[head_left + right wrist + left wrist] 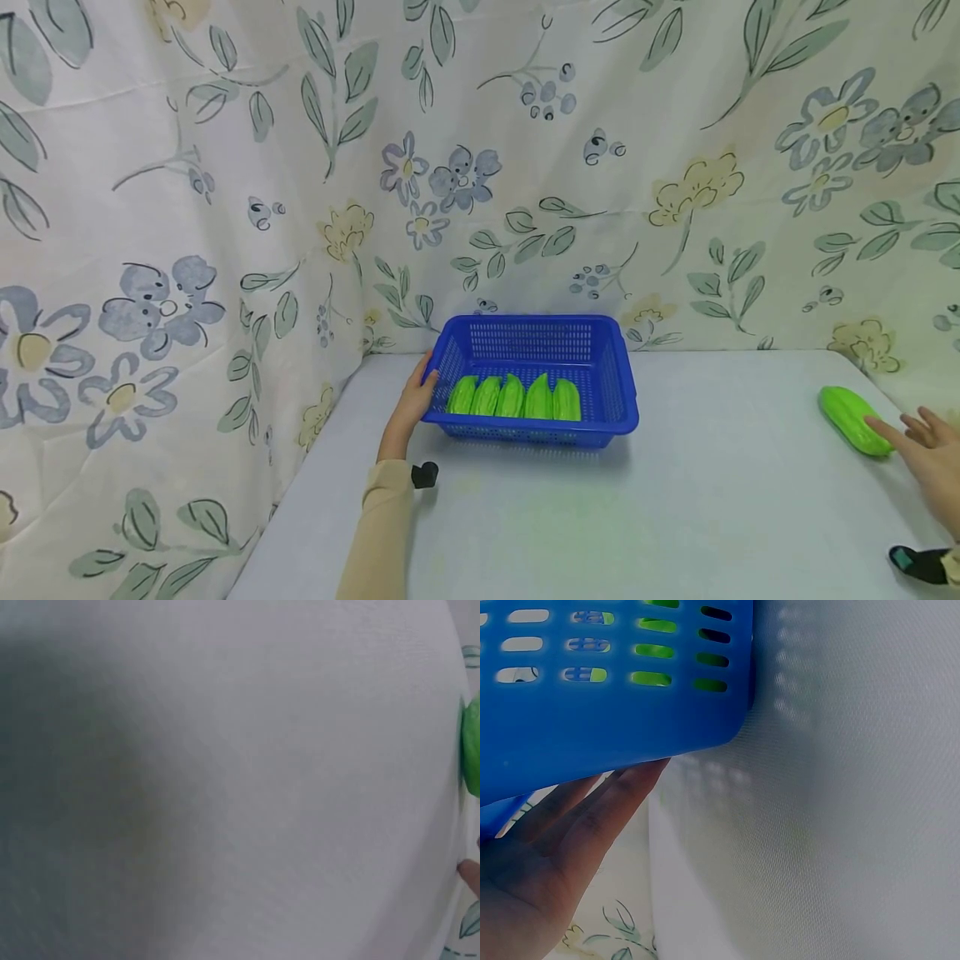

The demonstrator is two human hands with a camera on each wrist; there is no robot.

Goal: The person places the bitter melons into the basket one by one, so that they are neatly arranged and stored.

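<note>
A blue plastic basket [525, 429] stands toward the back of the table, with a row of several bright green bitter melons [510, 396] along its near side. My left hand [414, 396] holds the basket by its left end, the thumb at the rim. In the left wrist view the fingers [604, 817] lie along the outside of the basket wall [615, 727]. At the far right, another green bitter melon [853, 421] lies on the table. My right hand [930, 458] is beside it with fingers spread; whether the index fingertip touches it, I cannot tell.
The white table [705, 500] spreads between the basket and the lone melon. A floral cloth [525, 167] hangs behind the table and along its left side. Black wrist straps show on the left [424, 475] and right [918, 564] arms.
</note>
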